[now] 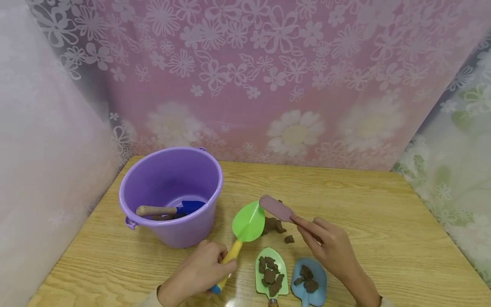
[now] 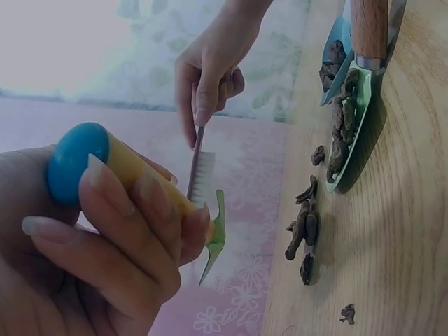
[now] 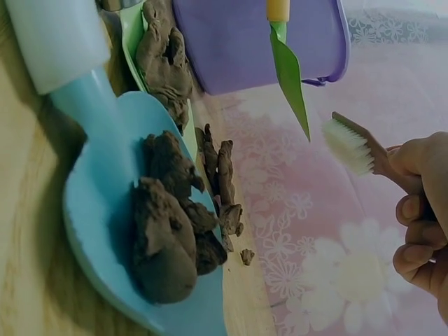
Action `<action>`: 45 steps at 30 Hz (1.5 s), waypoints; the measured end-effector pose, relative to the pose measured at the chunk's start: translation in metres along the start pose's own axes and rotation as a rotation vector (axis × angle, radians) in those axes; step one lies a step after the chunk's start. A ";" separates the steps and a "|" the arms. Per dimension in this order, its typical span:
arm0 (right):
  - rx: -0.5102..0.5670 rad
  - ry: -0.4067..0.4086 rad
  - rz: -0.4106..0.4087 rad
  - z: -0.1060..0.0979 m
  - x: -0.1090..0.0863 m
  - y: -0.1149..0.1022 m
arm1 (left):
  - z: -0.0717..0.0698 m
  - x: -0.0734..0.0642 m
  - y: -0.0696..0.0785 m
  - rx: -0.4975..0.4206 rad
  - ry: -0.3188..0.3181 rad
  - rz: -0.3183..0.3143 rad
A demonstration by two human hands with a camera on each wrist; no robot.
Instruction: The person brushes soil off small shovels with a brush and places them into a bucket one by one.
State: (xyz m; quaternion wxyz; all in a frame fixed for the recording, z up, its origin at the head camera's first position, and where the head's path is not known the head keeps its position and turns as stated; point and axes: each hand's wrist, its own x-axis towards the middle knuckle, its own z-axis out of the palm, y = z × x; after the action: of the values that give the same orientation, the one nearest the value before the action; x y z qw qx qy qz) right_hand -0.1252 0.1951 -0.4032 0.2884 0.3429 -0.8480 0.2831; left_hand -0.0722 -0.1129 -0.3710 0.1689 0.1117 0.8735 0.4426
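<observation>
Two hands (image 1: 201, 268) (image 1: 331, 249), left gripping trowel (image 1: 247, 224), right holding brush (image 1: 277, 208)

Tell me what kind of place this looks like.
Probably an improvised indoor tabletop workspace, though the wider room is hidden: a wooden table, flower-patterned sheets hanging behind and beside it, and a yellow-handled trowel held above the tabletop.

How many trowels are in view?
4: bright green trowel in left hand; pale green trowel and light blue trowel on the table; dark blue trowel in bucket, which may hide more.
</observation>
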 end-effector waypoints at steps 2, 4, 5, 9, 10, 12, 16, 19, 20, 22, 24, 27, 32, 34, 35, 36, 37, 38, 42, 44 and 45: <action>-0.002 0.002 0.009 -0.001 0.001 0.001 | 0.000 0.000 0.000 -0.004 0.001 -0.001; 0.001 0.005 0.026 -0.002 0.001 0.000 | 0.000 0.000 0.000 -0.008 0.002 0.004; 0.009 0.008 0.034 -0.003 0.000 0.000 | -0.001 0.000 0.000 -0.008 0.001 0.007; 0.092 -0.007 0.016 0.000 0.000 -0.006 | -0.001 0.000 0.000 -0.004 -0.001 0.019; 0.108 -0.022 0.003 0.001 -0.001 -0.007 | 0.000 0.000 0.000 0.000 0.000 0.020; 0.130 -0.056 -0.021 0.004 -0.001 -0.008 | 0.000 -0.001 0.000 0.005 0.003 0.018; 0.074 -0.073 -0.024 0.006 -0.003 -0.003 | 0.002 0.000 0.000 0.040 0.019 0.021; 0.010 -0.042 -0.002 0.004 -0.007 0.004 | 0.003 0.000 0.001 0.070 0.020 0.031; -0.017 -0.033 0.009 0.002 -0.008 0.007 | 0.003 0.000 0.001 0.069 0.014 0.029; -0.060 -0.018 0.023 -0.001 -0.009 0.012 | 0.004 0.000 0.001 0.074 0.005 0.032; -0.089 -0.007 0.034 -0.004 -0.010 0.016 | 0.004 0.000 0.001 0.067 -0.002 0.029; -0.113 -0.008 0.051 -0.007 -0.010 0.019 | 0.003 -0.001 0.001 0.064 0.002 0.034; -0.104 -0.041 0.081 -0.007 -0.011 0.020 | -0.006 -0.014 0.000 0.081 0.019 0.086; -0.095 -0.061 0.089 -0.006 -0.011 0.020 | -0.013 -0.024 0.001 0.076 0.015 0.117; -0.091 -0.072 0.093 -0.005 -0.010 0.020 | -0.016 -0.028 0.002 0.079 0.017 0.135; -0.089 -0.085 0.097 -0.004 -0.010 0.020 | -0.021 -0.033 0.003 0.083 0.020 0.159; -0.086 -0.100 0.102 -0.003 -0.009 0.020 | -0.026 -0.036 0.005 0.091 0.030 0.182; -0.083 -0.112 0.106 -0.003 -0.009 0.019 | -0.031 -0.040 0.008 0.111 0.047 0.211; -0.082 -0.139 0.127 -0.006 -0.010 0.019 | -0.055 -0.048 0.023 0.207 0.141 0.294; -0.085 -0.142 0.138 -0.008 -0.012 0.020 | -0.069 -0.051 0.029 0.266 0.196 0.313; -0.086 -0.145 0.142 -0.010 -0.013 0.020 | -0.076 -0.053 0.031 0.298 0.228 0.320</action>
State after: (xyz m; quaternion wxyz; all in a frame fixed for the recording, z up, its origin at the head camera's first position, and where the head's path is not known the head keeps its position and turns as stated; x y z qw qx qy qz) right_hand -0.1292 0.2192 -0.4115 0.2200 0.2888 -0.9002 0.2405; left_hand -0.0520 -0.1686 -0.2939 -0.0214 0.2218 0.9137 0.3398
